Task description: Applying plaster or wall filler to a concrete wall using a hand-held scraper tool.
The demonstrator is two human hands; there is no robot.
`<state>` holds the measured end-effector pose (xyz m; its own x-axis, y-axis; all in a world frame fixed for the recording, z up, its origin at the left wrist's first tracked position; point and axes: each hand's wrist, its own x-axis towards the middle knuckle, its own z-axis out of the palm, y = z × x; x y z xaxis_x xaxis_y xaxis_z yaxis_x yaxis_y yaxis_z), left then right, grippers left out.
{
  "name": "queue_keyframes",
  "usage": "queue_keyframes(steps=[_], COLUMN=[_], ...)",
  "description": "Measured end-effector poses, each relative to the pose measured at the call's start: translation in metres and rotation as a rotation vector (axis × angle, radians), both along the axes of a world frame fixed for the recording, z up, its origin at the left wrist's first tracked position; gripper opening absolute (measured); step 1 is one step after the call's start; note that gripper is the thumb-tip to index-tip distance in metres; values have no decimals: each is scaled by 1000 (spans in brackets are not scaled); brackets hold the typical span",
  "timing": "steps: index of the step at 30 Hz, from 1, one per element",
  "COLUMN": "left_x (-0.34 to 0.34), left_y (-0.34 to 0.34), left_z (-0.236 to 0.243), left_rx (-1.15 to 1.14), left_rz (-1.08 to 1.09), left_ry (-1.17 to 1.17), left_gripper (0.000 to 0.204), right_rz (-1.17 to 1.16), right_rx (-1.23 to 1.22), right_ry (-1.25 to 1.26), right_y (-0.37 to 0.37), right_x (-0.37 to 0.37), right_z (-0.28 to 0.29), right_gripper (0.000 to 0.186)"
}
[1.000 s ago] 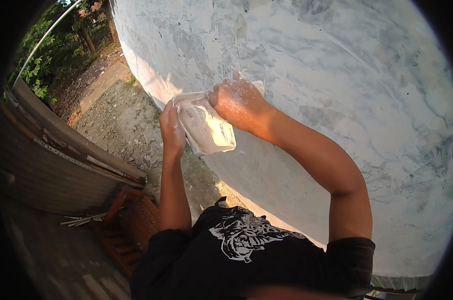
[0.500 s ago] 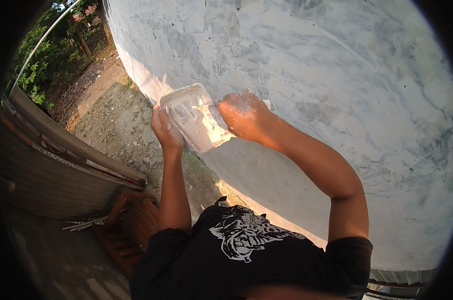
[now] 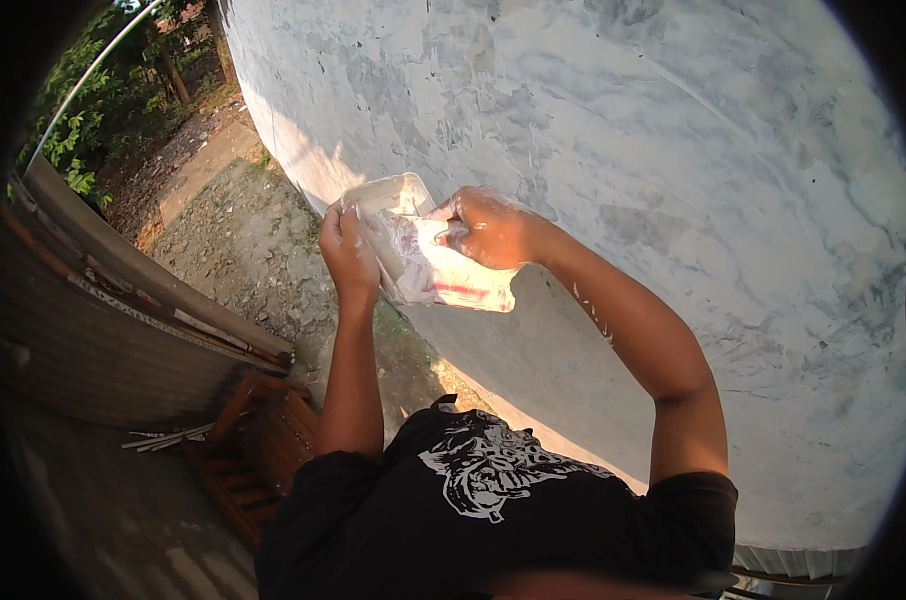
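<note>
My left hand [image 3: 351,255] grips the near side of a pale rectangular plastic container [image 3: 398,185] smeared with off-white paste. My right hand [image 3: 488,228], spattered with white, is closed on a flat scraper [image 3: 473,288], whose sunlit blade with a reddish streak lies over the container's inside and reaches past its right side. Some paste sits on the blade's left part. Both hands are in front of a curving, mottled white-grey plastered wall [image 3: 693,160].
Rubbly ground [image 3: 243,250] runs along the wall's foot. At lower left are a corrugated metal panel [image 3: 113,330], a wooden piece of furniture [image 3: 243,440] and some pale sticks [image 3: 168,440]. Greenery [image 3: 83,160] and a thin pale pipe [image 3: 93,70] are at upper left.
My right hand has moved lower, and its wrist has turned, bringing the scraper's broad blade into view over the container. The container and left hand shifted left, then back right.
</note>
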<state>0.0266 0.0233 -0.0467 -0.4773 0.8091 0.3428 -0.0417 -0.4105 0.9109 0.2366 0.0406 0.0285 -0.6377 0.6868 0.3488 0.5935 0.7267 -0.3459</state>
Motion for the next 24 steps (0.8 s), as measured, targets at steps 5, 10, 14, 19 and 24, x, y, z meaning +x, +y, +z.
queue_keyframes(steps=[5,10,14,19,24], left_x=[-8,-14,-15,-39,-59], left_y=[-4,-1,-4,-4,18], left_z=[7,11,22,28,25], left_rx=[9,58,30,1,76], left_rz=[21,10,-31,-99,-138], left_ry=[-50,-145,-183,-307,-396], left_gripper=[32,31,32,35,41], right_rz=[-72,-168,-273,-268,-207], right_rx=[-908,-1095,-874,-901,-1130], right_ry=[172,513,485,493,806], right_y=[19,25,29,21,23], right_x=[7,21,28,40,49], right_z=[8,-10,-15,0,0], right_gripper=[41,42,37,36,33])
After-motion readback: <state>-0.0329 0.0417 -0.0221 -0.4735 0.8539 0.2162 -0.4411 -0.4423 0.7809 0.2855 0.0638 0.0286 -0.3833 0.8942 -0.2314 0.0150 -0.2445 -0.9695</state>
